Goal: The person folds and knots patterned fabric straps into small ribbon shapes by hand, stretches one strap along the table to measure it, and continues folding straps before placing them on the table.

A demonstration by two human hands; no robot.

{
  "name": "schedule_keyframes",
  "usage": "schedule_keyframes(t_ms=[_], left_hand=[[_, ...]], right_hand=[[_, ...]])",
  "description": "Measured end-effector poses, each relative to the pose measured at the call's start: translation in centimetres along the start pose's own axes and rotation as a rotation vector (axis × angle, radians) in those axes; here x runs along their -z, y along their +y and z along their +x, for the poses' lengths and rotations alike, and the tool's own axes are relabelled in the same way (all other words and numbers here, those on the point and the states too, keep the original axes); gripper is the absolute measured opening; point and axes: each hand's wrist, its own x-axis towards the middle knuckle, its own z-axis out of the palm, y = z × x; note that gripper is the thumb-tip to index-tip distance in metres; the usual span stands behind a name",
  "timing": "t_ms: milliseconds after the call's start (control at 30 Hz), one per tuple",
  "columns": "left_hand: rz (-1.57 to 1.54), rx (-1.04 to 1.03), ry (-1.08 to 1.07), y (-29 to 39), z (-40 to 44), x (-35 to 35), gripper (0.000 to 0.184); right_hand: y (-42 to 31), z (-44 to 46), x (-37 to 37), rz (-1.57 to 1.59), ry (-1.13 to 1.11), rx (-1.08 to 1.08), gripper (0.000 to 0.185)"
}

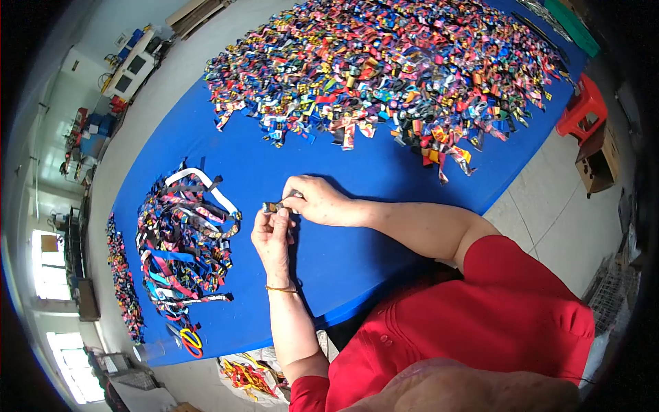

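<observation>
Both hands meet above the blue-covered table point(336, 275), close together. A short patterned ribbon strip point(272, 207) with a dark end sits between their fingertips. My left hand point(270, 237) is closed, thumb and fingers pinching the strip from below. From the right, my right hand point(321, 200) is also closed, its thumb and forefinger gripping the strip's dark end. Fine detail of the strip is too small to make out. Left of the hands lies a tangled heap of long patterned straps point(185, 240), with a white strap point(218, 196) on its near side.
Across the far side spreads a big pile of short colourful ribbon pieces point(384, 69). A narrow row of pieces point(123, 281) lies along the left edge, near scissors point(191, 341) and a clear cup point(147, 351). A red stool point(583, 106) and cardboard box point(598, 159) stand right; a bag of ribbons point(248, 376) lies below.
</observation>
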Motion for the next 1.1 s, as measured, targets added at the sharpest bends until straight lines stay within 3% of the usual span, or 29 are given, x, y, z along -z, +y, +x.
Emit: schedule_keyframes(t_ms=[133,167,267,1100], left_hand=[[0.049,-0.064,0.048,-0.3,0.0,-0.1,0.015],[0.023,-0.052,0.031,-0.4,-0.1,0.3,0.006],[0.011,-0.153,0.047,-1.0,0.2,0.2,0.006],[0.041,-0.133,0.122,-0.2,-0.1,-0.5,0.008]], right_hand=[[0.0,0.0,-0.1,0.024,0.005,0.007,0.013],[0.1,0.0,-0.1,0.030,0.006,0.017,0.013],[0.1,0.0,-0.1,0.046,-0.005,0.019,0.012],[-0.2,0.0,0.1,-0.019,-0.043,0.070,0.012]])
